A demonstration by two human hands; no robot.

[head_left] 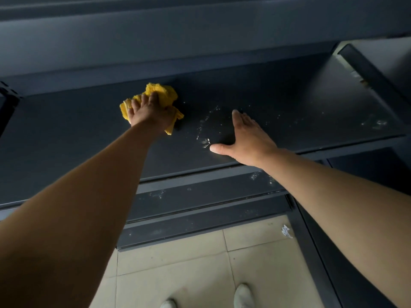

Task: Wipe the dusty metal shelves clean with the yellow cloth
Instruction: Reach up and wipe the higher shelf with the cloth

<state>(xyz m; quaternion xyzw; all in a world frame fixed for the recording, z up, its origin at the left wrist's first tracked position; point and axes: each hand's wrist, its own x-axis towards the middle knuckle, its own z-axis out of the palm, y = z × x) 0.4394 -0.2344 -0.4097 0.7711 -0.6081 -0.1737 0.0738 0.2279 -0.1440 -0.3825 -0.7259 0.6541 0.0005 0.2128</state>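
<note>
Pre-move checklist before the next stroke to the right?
1. Cloth held by left hand, down on shelf: ok.
2. Shelf clean right of cloth: not ok, white specks remain.
3. Stroke path free: not ok, right hand rests flat on the shelf just past the specks.
4. Lower shelves clean: not ok, specks there too.
5. Cloth damp or dry: cannot tell.

Both shoes (243, 295) cropped below; yellow cloth (165, 92) partly under left hand (149, 113).
</note>
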